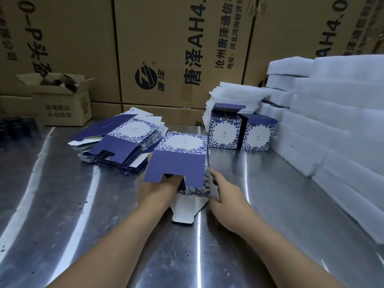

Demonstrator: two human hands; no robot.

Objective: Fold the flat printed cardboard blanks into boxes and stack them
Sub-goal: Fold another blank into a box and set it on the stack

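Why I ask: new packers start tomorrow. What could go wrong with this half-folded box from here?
1. The half-folded box has its blue flap loose over the left hand and a white flap splayed on the steel table; either might crease or tuck wrongly.
2. The right hand pinches only a thin side flap, which could bend.
3. The fanned stack of flat blanks lies close on the left; a nudge may scatter it.

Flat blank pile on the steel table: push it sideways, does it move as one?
Probably not: the pile of blanks sits fanned and uneven, so sheets likely shear apart. The steel table looks smooth, so the bottom ones may slide easily.
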